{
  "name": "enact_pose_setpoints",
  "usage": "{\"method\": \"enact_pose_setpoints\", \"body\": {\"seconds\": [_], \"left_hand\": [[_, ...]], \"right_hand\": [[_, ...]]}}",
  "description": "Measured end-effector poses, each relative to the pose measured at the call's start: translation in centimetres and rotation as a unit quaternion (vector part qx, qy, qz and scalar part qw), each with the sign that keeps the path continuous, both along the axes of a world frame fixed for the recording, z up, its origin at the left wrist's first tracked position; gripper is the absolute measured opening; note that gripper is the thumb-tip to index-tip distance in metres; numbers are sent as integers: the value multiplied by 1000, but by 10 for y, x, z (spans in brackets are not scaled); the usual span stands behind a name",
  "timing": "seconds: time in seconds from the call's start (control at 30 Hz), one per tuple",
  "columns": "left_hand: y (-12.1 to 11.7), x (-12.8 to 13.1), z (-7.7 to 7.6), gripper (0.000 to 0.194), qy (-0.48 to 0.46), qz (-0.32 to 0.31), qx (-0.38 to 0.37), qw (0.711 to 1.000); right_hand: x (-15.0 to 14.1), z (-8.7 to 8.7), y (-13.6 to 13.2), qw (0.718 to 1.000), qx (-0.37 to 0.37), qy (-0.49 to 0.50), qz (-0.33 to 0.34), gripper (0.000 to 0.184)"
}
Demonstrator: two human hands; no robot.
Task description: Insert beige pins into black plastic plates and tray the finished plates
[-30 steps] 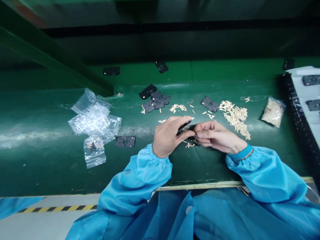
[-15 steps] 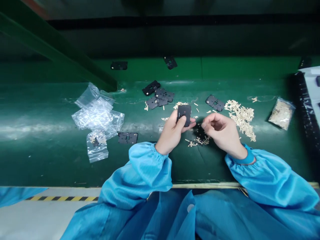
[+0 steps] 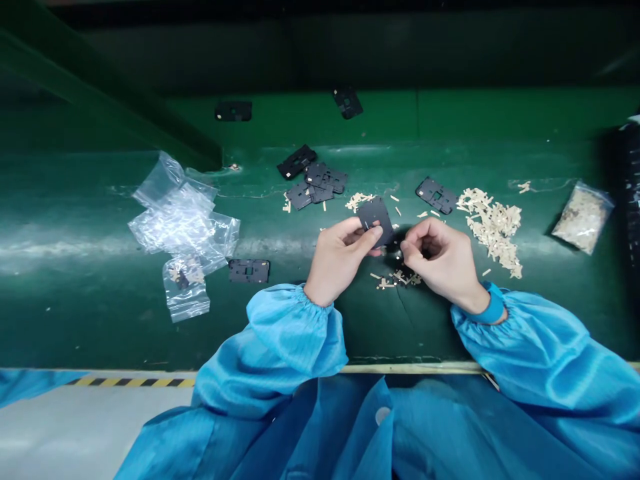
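The fingers (image 3: 361, 233) of the left hand (image 3: 337, 260) pinch a black slotted plate (image 3: 375, 222) along its lower edge, holding it tilted just above the tabletop (image 3: 100, 320). The fingertips (image 3: 405, 248) of the right hand (image 3: 443, 257) are pressed together at the plate's lower corner; whether they grip anything there is too small to tell. Loose beige strips (image 3: 397, 279) lie beneath the hands, a larger heap of beige strips (image 3: 493, 230) to the right, and a stack of black plates (image 3: 320, 183) beyond

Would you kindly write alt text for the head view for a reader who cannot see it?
The left hand holds a flat black plate, the right hand beside it, over a green bench with more plates, pale strips and plastic bags.
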State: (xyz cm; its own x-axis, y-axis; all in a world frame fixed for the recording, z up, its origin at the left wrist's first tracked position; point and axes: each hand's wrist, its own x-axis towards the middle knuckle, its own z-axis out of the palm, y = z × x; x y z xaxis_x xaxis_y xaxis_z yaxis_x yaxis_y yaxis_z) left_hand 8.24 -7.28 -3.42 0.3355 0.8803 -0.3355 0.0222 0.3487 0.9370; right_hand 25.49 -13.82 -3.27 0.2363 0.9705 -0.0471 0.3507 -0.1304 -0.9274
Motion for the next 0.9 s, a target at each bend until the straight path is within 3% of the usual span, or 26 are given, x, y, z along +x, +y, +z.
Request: {"method": "enact_pose_setpoints", "body": {"seconds": [0.17, 0.9], "left_hand": [[2, 0, 4, 25, 56, -19, 19, 998], [1, 0, 6, 18, 73, -27, 46, 996]], "right_hand": [[1, 0, 2, 1000, -3, -13, 8, 11], [-2, 3, 4, 999, -12, -25, 18, 9]]}}
